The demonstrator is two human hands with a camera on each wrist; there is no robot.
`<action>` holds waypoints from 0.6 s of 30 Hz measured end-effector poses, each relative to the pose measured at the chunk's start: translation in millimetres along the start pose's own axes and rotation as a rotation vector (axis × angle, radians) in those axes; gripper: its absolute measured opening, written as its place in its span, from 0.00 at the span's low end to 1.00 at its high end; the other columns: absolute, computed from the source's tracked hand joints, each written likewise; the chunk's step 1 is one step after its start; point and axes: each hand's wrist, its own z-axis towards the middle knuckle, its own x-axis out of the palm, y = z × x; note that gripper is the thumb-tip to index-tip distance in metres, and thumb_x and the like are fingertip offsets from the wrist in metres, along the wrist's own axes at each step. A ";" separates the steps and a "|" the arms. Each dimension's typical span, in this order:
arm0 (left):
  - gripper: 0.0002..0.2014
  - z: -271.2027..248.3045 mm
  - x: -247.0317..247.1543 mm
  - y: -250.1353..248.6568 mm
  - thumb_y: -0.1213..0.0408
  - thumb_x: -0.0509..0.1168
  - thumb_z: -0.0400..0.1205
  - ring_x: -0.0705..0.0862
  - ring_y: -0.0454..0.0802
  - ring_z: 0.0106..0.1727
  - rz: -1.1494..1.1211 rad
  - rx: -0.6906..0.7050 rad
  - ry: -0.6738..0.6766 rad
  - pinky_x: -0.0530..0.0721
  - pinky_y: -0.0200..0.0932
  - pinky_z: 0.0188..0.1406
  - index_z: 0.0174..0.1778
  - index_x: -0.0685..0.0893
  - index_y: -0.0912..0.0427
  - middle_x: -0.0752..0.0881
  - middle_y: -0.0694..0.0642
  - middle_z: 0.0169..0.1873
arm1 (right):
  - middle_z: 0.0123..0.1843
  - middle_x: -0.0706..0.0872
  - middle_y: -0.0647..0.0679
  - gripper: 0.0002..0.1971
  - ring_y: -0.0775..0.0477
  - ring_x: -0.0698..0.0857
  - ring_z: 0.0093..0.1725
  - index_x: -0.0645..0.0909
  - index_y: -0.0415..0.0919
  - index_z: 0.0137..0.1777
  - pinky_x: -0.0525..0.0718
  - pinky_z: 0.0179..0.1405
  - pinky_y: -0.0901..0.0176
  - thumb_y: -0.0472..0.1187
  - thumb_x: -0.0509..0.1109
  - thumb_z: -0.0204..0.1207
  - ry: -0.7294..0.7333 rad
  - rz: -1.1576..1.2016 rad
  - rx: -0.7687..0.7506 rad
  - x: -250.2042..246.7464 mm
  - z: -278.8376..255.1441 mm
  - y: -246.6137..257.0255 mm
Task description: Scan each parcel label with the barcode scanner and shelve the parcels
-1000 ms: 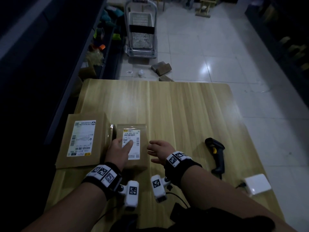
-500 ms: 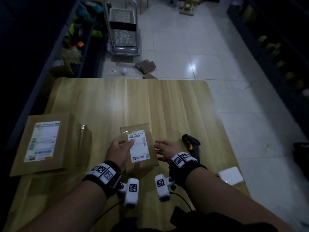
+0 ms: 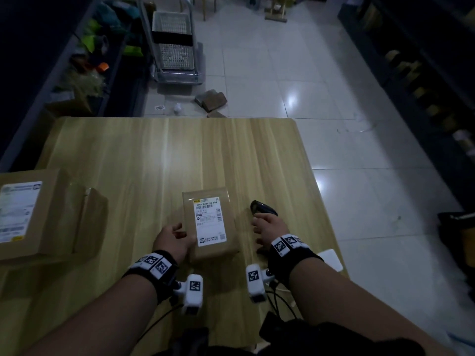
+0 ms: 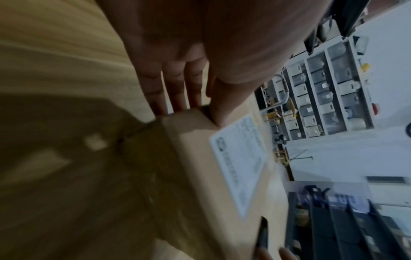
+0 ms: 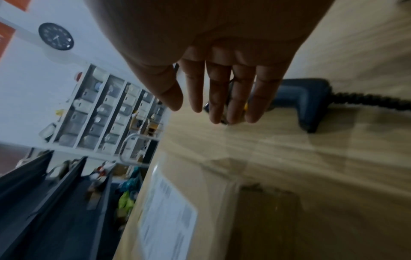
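A small brown parcel (image 3: 209, 224) with a white label facing up sits near the front middle of the wooden table (image 3: 180, 155). My left hand (image 3: 174, 240) grips its left edge; in the left wrist view the thumb (image 4: 222, 105) lies on top of the parcel (image 4: 200, 158) and the fingers go under its side. The black barcode scanner (image 3: 262, 208) lies just right of the parcel. My right hand (image 3: 267, 227) is over it with straight fingers (image 5: 218, 98), the scanner's handle (image 5: 307, 98) showing behind them. A larger labelled parcel (image 3: 38, 214) lies at the far left.
A white box (image 3: 331, 258) sits at the table's right front edge. Beyond the table stand a metal cart (image 3: 174, 47) and loose cartons (image 3: 210, 100) on the tiled floor. Dark shelves line both sides of the aisle.
The small parcel has slid right, away from the large parcel and toward the scanner. My right hand has left the parcel's side and reached over the scanner.
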 end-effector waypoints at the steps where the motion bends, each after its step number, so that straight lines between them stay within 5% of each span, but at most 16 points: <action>1: 0.33 -0.4 1.5 4.7 0.62 0.79 0.79 0.89 0.56 0.59 0.012 0.003 -0.014 0.90 0.61 0.61 0.81 0.76 0.51 0.88 0.52 0.63 | 0.50 0.93 0.43 0.13 0.41 0.91 0.46 0.91 0.49 0.65 0.94 0.54 0.35 0.47 0.76 0.82 -0.031 -0.018 0.006 -6.2 4.0 -3.8; 5: 0.28 -2.3 5.5 9.1 0.60 0.79 0.80 0.90 0.56 0.57 0.029 0.018 -0.052 0.92 0.61 0.57 0.77 0.81 0.51 0.91 0.51 0.60 | 0.62 0.92 0.46 0.21 0.41 0.90 0.58 0.88 0.47 0.72 0.89 0.68 0.44 0.49 0.79 0.80 -0.131 -0.138 0.005 -26.9 12.9 -13.4; 8: 0.28 9.4 6.3 13.8 0.59 0.81 0.77 0.91 0.56 0.55 0.034 0.009 -0.052 0.93 0.63 0.54 0.74 0.84 0.53 0.93 0.50 0.56 | 0.71 0.89 0.41 0.30 0.36 0.89 0.62 0.79 0.46 0.81 0.87 0.66 0.46 0.50 0.78 0.80 -0.155 -0.198 0.059 -35.3 18.2 -14.5; 13: 0.23 10.4 2.5 12.6 0.58 0.82 0.76 0.92 0.56 0.51 0.012 -0.031 -0.018 0.95 0.63 0.47 0.67 0.88 0.56 0.93 0.51 0.52 | 0.73 0.86 0.35 0.36 0.32 0.88 0.63 0.71 0.44 0.85 0.83 0.57 0.48 0.51 0.79 0.80 -0.129 -0.356 0.112 -28.4 30.1 -17.6; 18: 0.28 9.4 2.2 14.1 0.59 0.81 0.78 0.91 0.56 0.55 0.001 -0.012 -0.042 0.95 0.62 0.47 0.74 0.83 0.57 0.91 0.53 0.58 | 0.73 0.86 0.37 0.40 0.31 0.88 0.67 0.70 0.45 0.84 0.88 0.65 0.41 0.52 0.83 0.75 -0.131 -0.514 0.110 -19.9 39.8 -25.0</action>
